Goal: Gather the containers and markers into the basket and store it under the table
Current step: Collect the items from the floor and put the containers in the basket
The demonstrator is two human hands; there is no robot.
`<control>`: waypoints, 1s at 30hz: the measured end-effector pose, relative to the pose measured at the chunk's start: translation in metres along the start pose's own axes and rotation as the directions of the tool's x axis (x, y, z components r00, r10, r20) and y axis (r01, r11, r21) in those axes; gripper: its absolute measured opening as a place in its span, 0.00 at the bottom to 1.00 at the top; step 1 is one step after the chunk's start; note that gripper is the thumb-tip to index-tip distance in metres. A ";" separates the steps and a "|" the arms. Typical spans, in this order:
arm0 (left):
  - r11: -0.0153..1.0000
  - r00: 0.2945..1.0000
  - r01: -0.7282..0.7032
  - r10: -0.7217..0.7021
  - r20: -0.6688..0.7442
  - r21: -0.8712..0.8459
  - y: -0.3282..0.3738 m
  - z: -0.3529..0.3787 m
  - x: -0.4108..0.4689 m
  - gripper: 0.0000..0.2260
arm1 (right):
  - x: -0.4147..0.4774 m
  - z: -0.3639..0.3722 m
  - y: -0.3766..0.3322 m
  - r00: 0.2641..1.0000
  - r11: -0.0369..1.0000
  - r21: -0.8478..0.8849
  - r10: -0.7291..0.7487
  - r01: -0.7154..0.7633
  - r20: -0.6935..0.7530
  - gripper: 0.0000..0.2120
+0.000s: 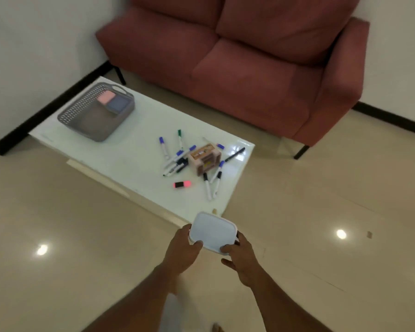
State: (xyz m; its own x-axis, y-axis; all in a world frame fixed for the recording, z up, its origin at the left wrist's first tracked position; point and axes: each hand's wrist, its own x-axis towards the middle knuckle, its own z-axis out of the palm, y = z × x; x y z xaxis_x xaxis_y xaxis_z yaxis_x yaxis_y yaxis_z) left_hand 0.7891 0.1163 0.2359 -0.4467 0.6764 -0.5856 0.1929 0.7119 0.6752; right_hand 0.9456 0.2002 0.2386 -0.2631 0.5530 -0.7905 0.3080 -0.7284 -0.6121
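I hold a white square lidded container [212,232] with both hands just off the near corner of the low white table [120,149]. My left hand [183,250] grips its left side and my right hand [241,256] its right side. A grey mesh basket [82,116] stands at the table's far left end, with a pink container [106,97] and a blue container [117,105] inside. Several markers [175,159] lie scattered in the middle of the table around a small brown box [205,158]. A pink highlighter [182,184] lies nearer to me.
A dusty red sofa [261,68] stands behind the table, close to its far edge. A white wall with a black skirting board [53,101] runs along the left. Shiny beige tiled floor [321,224] surrounds the table.
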 end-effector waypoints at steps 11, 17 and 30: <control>0.995 0.993 -0.023 0.011 -0.115 -0.096 -0.059 -0.307 0.087 0.23 | 0.058 0.308 -0.122 0.986 0.979 -0.145 -0.125 0.140 0.112 0.35; 0.997 0.996 0.004 -0.011 -0.092 -0.072 -0.066 -0.450 0.138 0.21 | 0.081 0.443 -0.165 0.989 0.988 -0.097 -0.113 0.122 0.094 0.33; 0.997 0.997 -0.008 0.002 -0.075 -0.075 -0.054 -0.641 0.362 0.23 | 0.251 0.647 -0.282 0.998 0.997 0.039 -0.066 0.065 0.011 0.20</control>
State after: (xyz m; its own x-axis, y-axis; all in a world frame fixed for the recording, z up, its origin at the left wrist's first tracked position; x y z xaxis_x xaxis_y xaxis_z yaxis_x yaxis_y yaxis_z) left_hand 0.0569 0.2016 0.2755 -0.5109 0.6620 -0.5484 0.1307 0.6903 0.7116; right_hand 0.2013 0.2831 0.2263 -0.2930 0.5950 -0.7484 0.2540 -0.7062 -0.6609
